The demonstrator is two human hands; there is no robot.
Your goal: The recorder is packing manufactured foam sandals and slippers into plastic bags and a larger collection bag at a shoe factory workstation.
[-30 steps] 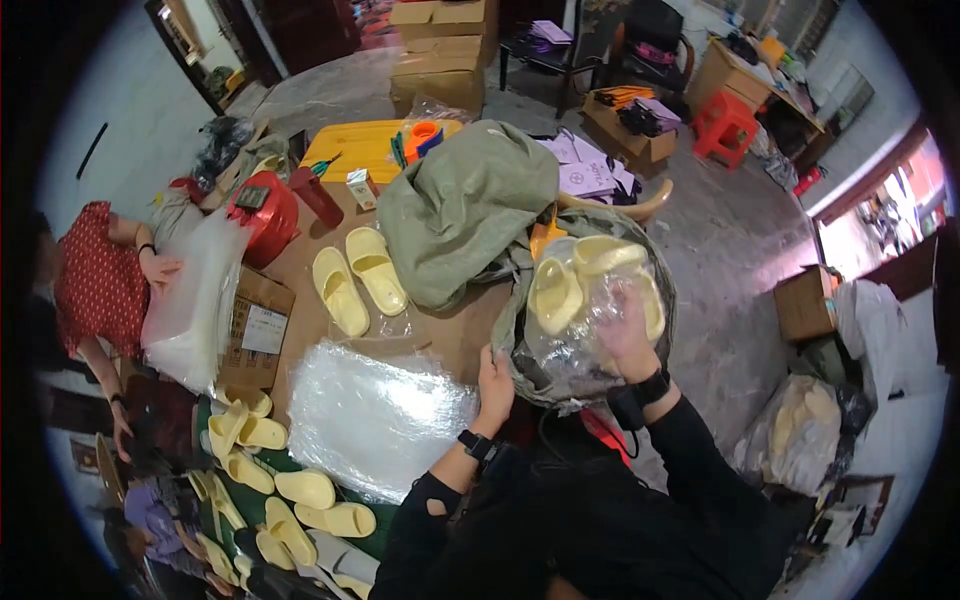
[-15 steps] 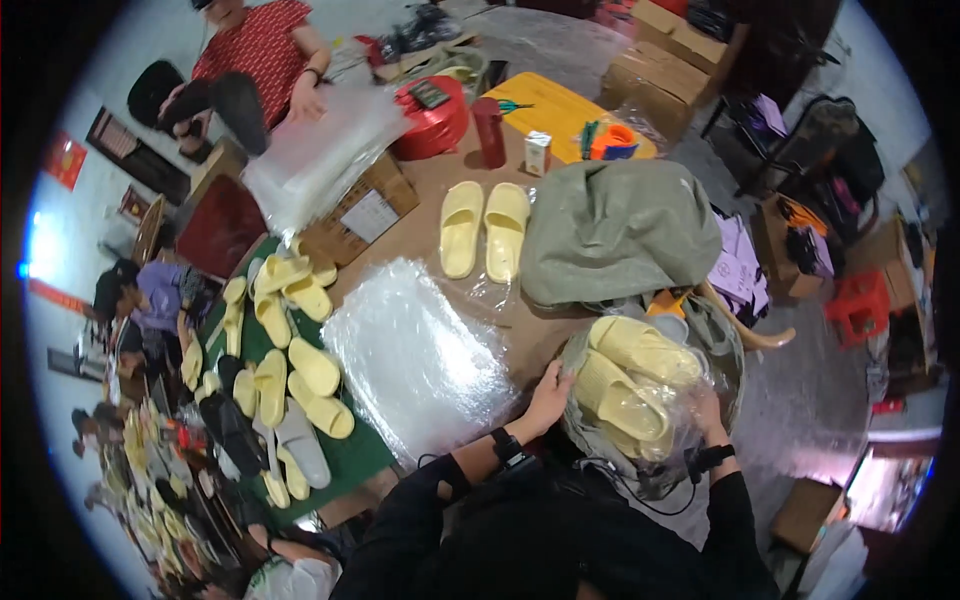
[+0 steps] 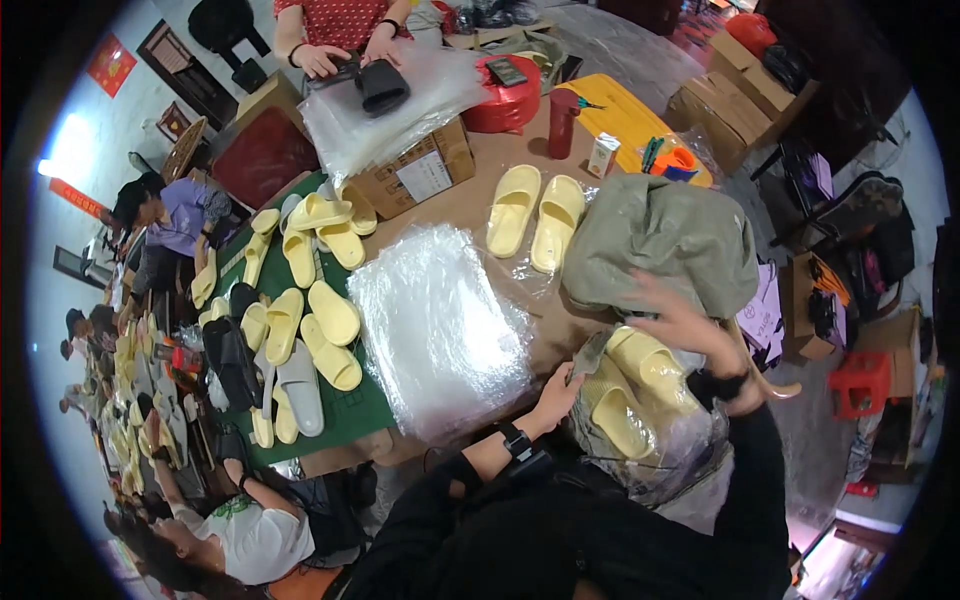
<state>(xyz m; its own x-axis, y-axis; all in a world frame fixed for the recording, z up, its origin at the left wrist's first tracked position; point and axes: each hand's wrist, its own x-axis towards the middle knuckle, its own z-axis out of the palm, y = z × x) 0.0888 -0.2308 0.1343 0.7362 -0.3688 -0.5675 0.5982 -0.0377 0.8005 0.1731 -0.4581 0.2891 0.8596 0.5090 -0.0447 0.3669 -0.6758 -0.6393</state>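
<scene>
My left hand (image 3: 556,398) is closed on the edge of a grey-green woven sack (image 3: 590,352) at the table's near edge. Inside that sack's mouth lie yellow slippers (image 3: 622,422) wrapped in clear plastic. My right hand (image 3: 688,322), smeared by motion, reaches across above them with its fingers stretched out and nothing seen in them. Just beyond it, a bulging grey-green fabric bundle (image 3: 655,235) rests on the table. Left of the bundle, a pair of yellow slippers (image 3: 513,212) lies on clear plastic. A stack of clear plastic bags (image 3: 445,335) is left of my left hand.
Loose yellow, grey and black slippers (image 3: 298,385) cover a green mat (image 3: 365,415) at left. A cardboard box (image 3: 415,170), a red cylinder (image 3: 563,125) and a yellow board (image 3: 610,110) stand farther back. Across the table, a person's hands (image 3: 322,60) handle a black slipper.
My right hand has left the right side of the bagged slippers and swung up and leftward over them. My left hand stays on the sack's edge. The whole view has shifted.
</scene>
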